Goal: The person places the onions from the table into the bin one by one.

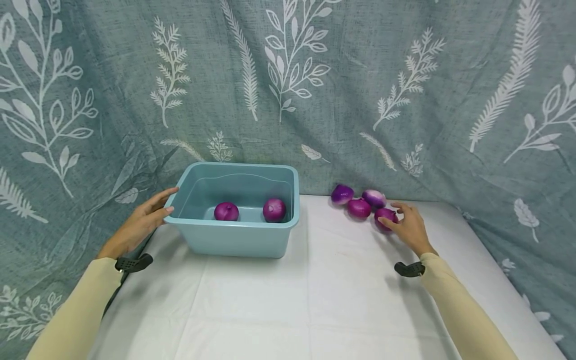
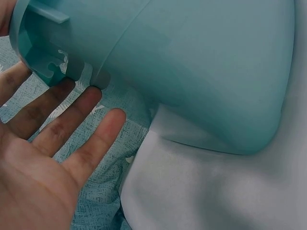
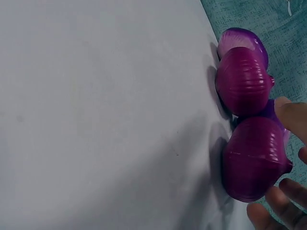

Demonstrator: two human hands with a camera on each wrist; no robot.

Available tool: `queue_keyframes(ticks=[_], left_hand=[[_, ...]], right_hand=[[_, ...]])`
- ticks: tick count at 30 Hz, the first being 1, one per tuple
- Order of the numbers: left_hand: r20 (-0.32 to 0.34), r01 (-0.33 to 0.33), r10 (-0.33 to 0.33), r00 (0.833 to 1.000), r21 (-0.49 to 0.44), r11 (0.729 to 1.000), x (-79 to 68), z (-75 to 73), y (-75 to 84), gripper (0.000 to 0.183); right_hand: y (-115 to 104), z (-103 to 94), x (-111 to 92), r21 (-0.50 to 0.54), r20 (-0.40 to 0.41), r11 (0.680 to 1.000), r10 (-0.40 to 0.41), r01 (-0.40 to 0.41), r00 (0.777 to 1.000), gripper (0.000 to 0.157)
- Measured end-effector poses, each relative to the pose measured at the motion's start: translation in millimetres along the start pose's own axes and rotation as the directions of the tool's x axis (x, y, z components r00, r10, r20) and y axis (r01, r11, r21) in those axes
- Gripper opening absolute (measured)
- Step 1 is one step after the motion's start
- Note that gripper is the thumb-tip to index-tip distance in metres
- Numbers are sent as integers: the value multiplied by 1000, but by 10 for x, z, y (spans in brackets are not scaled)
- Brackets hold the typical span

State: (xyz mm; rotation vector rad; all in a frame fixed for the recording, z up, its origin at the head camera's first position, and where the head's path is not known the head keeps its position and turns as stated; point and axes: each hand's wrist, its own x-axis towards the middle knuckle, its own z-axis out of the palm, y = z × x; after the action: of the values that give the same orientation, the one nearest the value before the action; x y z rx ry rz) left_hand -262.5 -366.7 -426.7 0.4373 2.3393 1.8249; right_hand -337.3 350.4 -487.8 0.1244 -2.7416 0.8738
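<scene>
A light blue plastic bin (image 1: 234, 240) stands on the white-covered table, with two purple onions (image 1: 226, 211) (image 1: 274, 210) inside. My left hand (image 1: 143, 220) is at the bin's left end; its fairly straight fingers (image 2: 108, 127) touch the rim from outside and below. On the right, my right hand (image 1: 410, 227) reaches over the nearest purple onion (image 1: 385, 220), thumb on one side and fingers on the other. In the right wrist view a gap shows between the thumb (image 3: 290, 115) and that onion, while the fingertips are right at its lower edge.
Just beyond lie another magenta onion (image 1: 358, 209) and two violet-and-white ones (image 1: 374, 198) (image 1: 342, 194), grouped close together at the table's back edge. A grey-green curtain (image 1: 270, 135) with white leaf prints hangs behind the table (image 1: 288, 310) and along its sides.
</scene>
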Motion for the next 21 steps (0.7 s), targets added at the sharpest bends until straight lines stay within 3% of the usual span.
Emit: queue_keyframes(ticks=[7,15,21], left_hand=[[-4,10,-10,1000,0,1000,-3,-2,9,58],[-15,16,-16,1000,-1,1000,0,9,5,58],[-20,18,-18,1000,1,1000,-3,8,6,58]], right_hand=[[35,-4,-9,-24,79,997,71,-69,994,86],[79,31,-10,-87,99,994,82,-73,992,82],[86,46,-12,-46,128,993,117,-112,985,89]])
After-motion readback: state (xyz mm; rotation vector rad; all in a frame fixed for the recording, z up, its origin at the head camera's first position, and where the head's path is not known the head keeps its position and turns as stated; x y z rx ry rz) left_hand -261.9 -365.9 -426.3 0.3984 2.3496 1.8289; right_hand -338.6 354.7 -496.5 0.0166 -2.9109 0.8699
